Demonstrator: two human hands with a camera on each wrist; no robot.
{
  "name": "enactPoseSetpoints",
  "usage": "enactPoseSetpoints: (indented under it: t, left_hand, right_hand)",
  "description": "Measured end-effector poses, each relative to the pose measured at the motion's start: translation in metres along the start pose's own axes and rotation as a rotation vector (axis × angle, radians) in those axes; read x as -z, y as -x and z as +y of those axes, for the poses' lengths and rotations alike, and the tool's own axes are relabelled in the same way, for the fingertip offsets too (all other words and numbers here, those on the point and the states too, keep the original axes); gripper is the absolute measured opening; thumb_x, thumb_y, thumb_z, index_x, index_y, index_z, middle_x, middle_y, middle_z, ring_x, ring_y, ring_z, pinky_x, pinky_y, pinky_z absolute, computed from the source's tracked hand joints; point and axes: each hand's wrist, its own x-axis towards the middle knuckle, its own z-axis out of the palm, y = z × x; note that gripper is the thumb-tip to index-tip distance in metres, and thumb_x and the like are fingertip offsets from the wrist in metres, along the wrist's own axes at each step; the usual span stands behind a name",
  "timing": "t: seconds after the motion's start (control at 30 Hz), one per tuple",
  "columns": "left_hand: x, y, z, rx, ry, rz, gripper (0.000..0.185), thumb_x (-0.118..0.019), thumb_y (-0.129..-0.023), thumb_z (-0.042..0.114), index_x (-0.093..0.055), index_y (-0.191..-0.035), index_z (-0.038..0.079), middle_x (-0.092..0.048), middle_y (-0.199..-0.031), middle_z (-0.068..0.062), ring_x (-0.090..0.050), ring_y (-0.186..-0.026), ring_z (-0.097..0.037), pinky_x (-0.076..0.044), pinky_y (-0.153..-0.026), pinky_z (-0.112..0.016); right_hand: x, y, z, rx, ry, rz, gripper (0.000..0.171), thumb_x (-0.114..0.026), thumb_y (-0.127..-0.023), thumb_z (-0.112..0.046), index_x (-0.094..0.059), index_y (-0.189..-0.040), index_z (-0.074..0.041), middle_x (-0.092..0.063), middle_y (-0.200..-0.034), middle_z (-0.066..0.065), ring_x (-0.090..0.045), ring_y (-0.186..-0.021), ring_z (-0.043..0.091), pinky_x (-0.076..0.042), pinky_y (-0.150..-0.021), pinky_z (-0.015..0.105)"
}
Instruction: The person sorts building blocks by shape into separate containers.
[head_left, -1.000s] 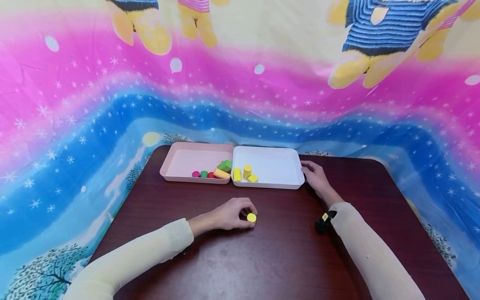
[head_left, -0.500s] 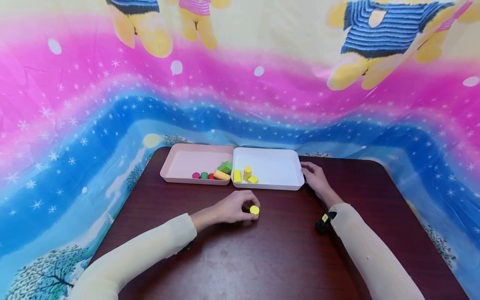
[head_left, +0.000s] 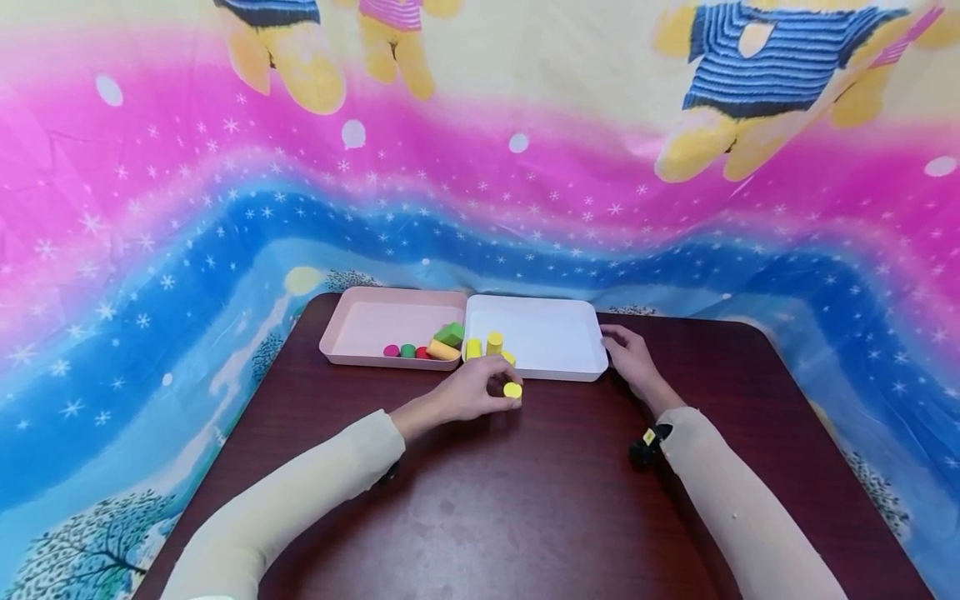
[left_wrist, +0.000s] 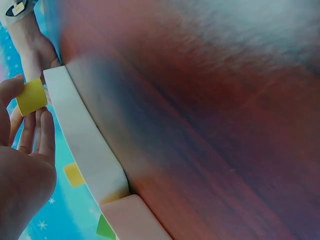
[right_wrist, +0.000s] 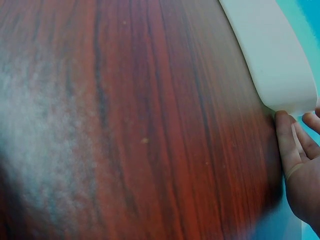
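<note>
My left hand pinches a small yellow cylinder just in front of the white tray; in the left wrist view the yellow cylinder sits between thumb and fingers beside the white tray's wall. Several yellow blocks lie in the white tray's left end. My right hand rests against the white tray's right side, fingers touching its corner. A pink tray left of it holds green, red, pink and tan blocks.
The trays stand side by side at the far edge of a dark wooden table. A colourful cartoon cloth hangs behind and drapes around the table. A small black and yellow device is at my right wrist.
My left hand has carried the yellow cylinder forward, away from me, up to the white tray's near edge. The right hand has stayed at the tray's side.
</note>
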Motion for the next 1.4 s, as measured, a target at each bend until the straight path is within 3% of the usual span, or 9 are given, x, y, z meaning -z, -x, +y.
enactPoseSetpoints:
  t: [0.37, 0.6, 0.73, 1.4]
  left_hand:
    - [0.007, -0.018, -0.003, 0.077, 0.043, 0.047, 0.029, -0.086, -0.092, 0.028, -0.073, -0.116, 0.018, -0.067, -0.111, 0.008, -0.066, -0.103, -0.006, -0.058, -0.096, -0.021]
    - [0.010, -0.031, -0.009, 0.055, 0.066, 0.090, 0.028, -0.086, -0.092, 0.021, -0.074, -0.116, 0.012, -0.067, -0.111, 0.002, -0.067, -0.103, -0.011, -0.060, -0.096, -0.026]
    - [0.015, -0.038, -0.008, 0.066, 0.051, 0.107, 0.028, -0.086, -0.092, 0.022, -0.074, -0.117, 0.014, -0.067, -0.112, 0.003, -0.067, -0.104, -0.011, -0.059, -0.096, -0.025]
    - [0.017, -0.059, -0.015, 0.079, -0.009, 0.094, 0.031, -0.084, -0.094, 0.025, -0.073, -0.120, 0.012, -0.068, -0.113, 0.001, -0.067, -0.103, -0.011, -0.058, -0.093, -0.022]
  right_hand:
    - [0.000, 0.001, -0.002, 0.003, -0.009, 0.005, 0.048, -0.047, -0.114, -0.024, -0.048, -0.158, -0.004, -0.054, -0.150, 0.023, -0.058, -0.126, 0.034, -0.055, -0.086, 0.021]
    - [0.000, 0.000, -0.001, -0.010, 0.002, 0.009, 0.048, -0.047, -0.114, -0.025, -0.049, -0.157, -0.006, -0.054, -0.149, 0.021, -0.058, -0.126, 0.033, -0.056, -0.088, 0.024]
    - [-0.001, 0.000, -0.002, -0.009, 0.003, 0.007, 0.048, -0.046, -0.114, -0.025, -0.048, -0.158, -0.006, -0.054, -0.149, 0.021, -0.058, -0.127, 0.033, -0.056, -0.090, 0.027]
    - [-0.001, 0.000, -0.002, -0.019, 0.009, 0.011, 0.048, -0.047, -0.114, -0.025, -0.049, -0.158, -0.007, -0.053, -0.151, 0.021, -0.058, -0.128, 0.034, -0.055, -0.094, 0.031]
